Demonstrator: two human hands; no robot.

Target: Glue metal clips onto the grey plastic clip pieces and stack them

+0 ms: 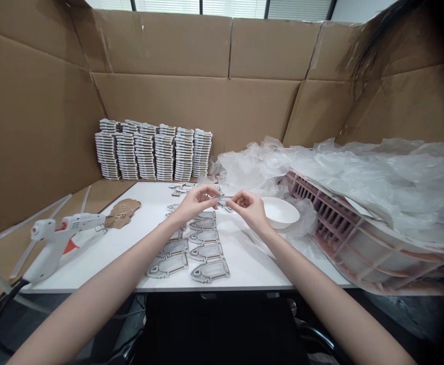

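Note:
Between my left hand (pixel 202 197) and my right hand (pixel 248 204) is a thin, flat greyish piece (pixel 222 196), held edge-on by the fingertips of both hands. Its exact kind is hard to make out. Below and to the left of it, two columns of flat outline frames (pixel 210 270) with pointed ends lie on the white tabletop (pixel 256 271). More flat pieces (pixel 184 188) lie in a loose pile just beyond my left hand. A white round dish (pixel 281 213) sits right of my right hand.
A white glue gun (pixel 60 238) stands at the left, its nozzle over a brown glue-marked scrap (pixel 123 213). Tall stacks of similar pieces (pixel 164 154) line the back. At the right, a pink plastic crate (pixel 343 228) holds clear plastic bags (pixel 389 167). Cardboard walls (pixel 191 96) surround the table.

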